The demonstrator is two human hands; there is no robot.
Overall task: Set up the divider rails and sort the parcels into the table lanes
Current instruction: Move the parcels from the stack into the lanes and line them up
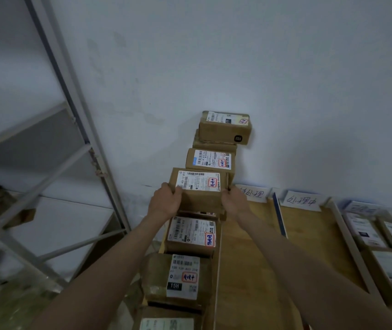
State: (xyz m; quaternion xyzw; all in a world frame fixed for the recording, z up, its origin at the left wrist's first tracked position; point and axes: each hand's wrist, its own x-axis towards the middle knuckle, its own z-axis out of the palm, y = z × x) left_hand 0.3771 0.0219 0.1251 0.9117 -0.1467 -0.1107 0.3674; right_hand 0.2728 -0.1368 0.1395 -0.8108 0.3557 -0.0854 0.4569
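Both hands (165, 202) (234, 201) grip parcel (198, 186) — fingers curled round sides.

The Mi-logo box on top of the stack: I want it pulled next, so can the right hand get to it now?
Probably not yet: the right hand and left hand both grip the labelled parcel, and the Mi-logo box sits farther back against the wall.

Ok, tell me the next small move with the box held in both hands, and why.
Probably lift the box clear of the row and carry it right, toward the bare lane. The left hand and right hand grip its two sides, it sits above the parcels crowding the left row, and that lane beside the blue-edged rail holds nothing.
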